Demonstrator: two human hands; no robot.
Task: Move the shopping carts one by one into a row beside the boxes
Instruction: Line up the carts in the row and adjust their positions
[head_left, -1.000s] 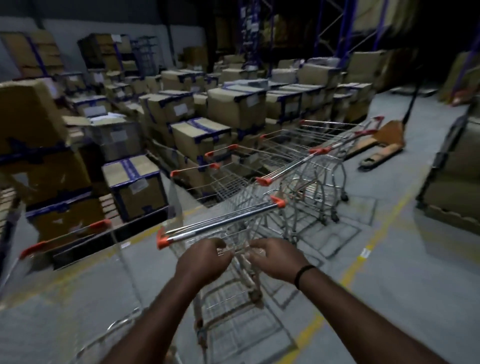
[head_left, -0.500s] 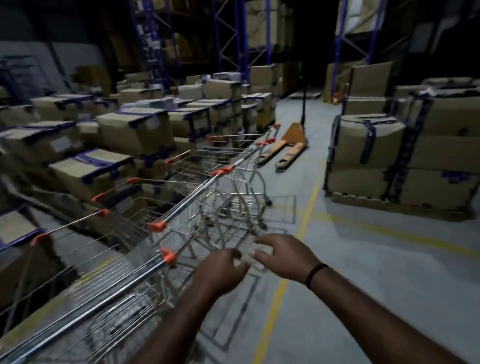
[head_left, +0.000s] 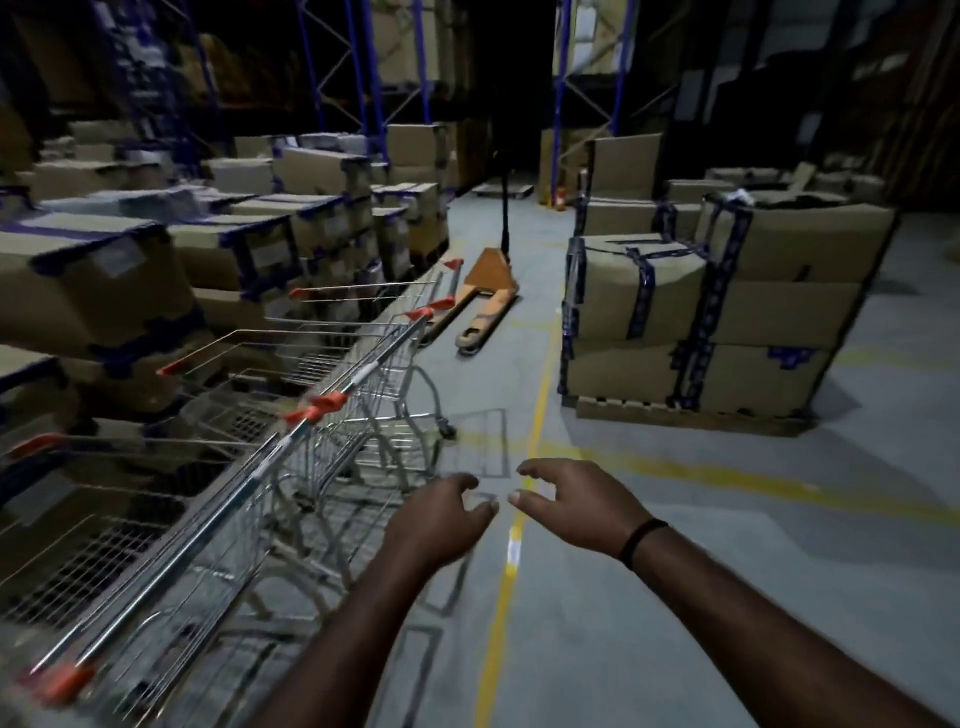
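Both hands, left hand (head_left: 441, 525) and right hand (head_left: 576, 512), hang empty, fingers loosely curled, beside the shopping carts (head_left: 291, 467); box labels unreadable

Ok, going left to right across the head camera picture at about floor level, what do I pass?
Row of shopping carts → orange pallet jack → yellow floor line → strapped cardboard boxes on a pallet.
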